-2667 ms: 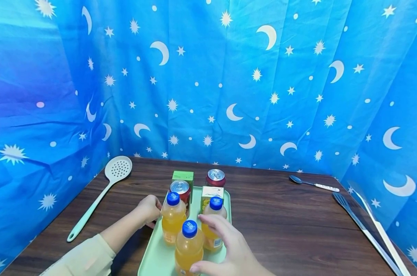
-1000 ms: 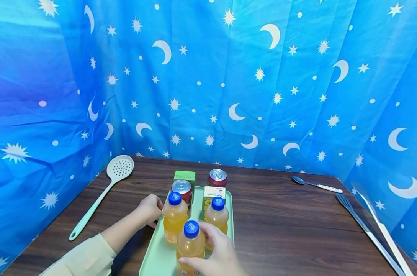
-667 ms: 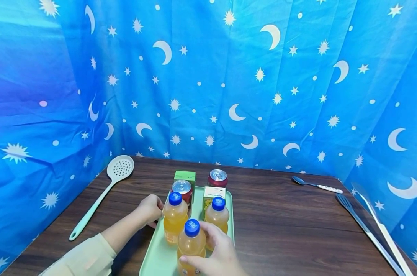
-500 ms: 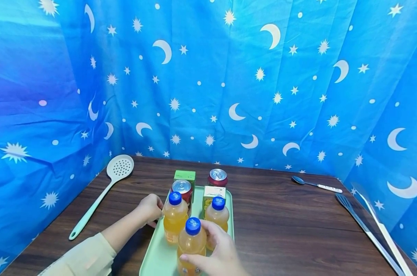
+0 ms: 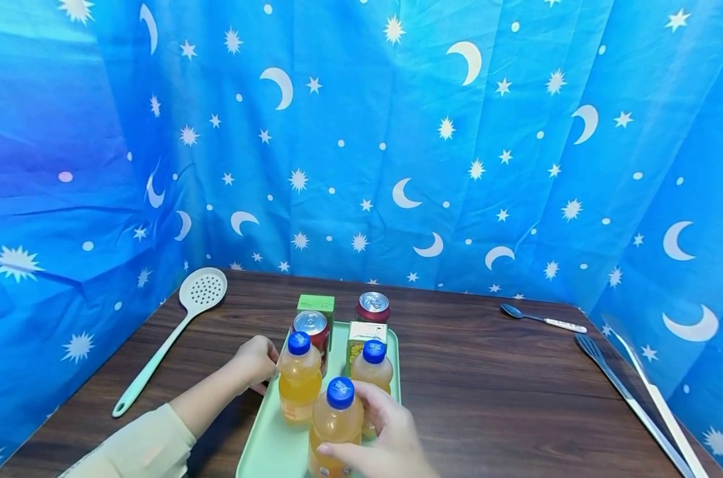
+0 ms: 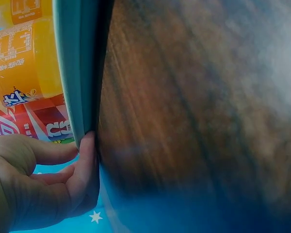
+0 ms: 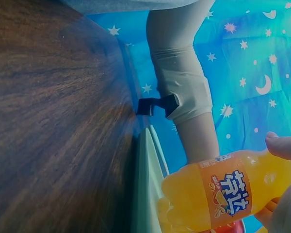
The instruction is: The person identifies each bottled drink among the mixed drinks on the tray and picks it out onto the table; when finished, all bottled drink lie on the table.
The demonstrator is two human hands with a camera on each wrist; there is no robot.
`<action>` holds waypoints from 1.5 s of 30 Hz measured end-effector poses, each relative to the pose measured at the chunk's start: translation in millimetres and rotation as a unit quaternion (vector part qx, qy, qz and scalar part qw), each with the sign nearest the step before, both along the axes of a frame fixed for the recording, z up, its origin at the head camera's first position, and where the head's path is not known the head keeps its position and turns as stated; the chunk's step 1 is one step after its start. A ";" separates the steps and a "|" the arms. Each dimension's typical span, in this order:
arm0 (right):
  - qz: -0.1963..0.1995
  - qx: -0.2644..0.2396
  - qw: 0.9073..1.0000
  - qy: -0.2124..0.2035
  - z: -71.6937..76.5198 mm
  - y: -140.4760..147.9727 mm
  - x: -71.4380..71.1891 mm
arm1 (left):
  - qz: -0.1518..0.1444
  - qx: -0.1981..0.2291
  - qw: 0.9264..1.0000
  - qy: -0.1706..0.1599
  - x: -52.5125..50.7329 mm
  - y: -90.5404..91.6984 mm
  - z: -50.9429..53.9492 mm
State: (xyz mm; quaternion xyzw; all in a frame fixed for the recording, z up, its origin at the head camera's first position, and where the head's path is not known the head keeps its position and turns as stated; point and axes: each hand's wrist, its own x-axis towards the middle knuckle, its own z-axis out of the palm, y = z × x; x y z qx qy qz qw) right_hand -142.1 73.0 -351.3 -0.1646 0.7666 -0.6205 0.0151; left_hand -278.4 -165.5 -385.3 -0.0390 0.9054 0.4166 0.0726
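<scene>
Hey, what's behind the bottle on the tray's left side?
A red can, then a green carton. The bottle covers much of the can's front, and the can hides much of the carton.

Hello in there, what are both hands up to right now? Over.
Left hand pinching edge of green tray. Right hand gripping nearest orange bottle. Left rear bottle and right rear bottle close behind it, possibly in the way.

Three bottles [image 5: 335,428], two cans [image 5: 373,305], two cartons [image 5: 368,333]
</scene>
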 end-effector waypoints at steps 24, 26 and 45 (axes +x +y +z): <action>0.013 -0.029 0.999 0.027 3.3 30.1 16.5 | 0.000 -0.014 1.000 -0.017 -0.5 2.0 5.5; 0.007 -0.029 0.999 0.019 4.3 32.1 18.2 | 0.000 -0.015 1.000 -0.017 -0.5 1.8 5.1; -0.052 0.001 0.999 -0.007 5.1 55.2 25.0 | -0.009 -0.012 1.000 -0.011 -0.5 1.9 4.2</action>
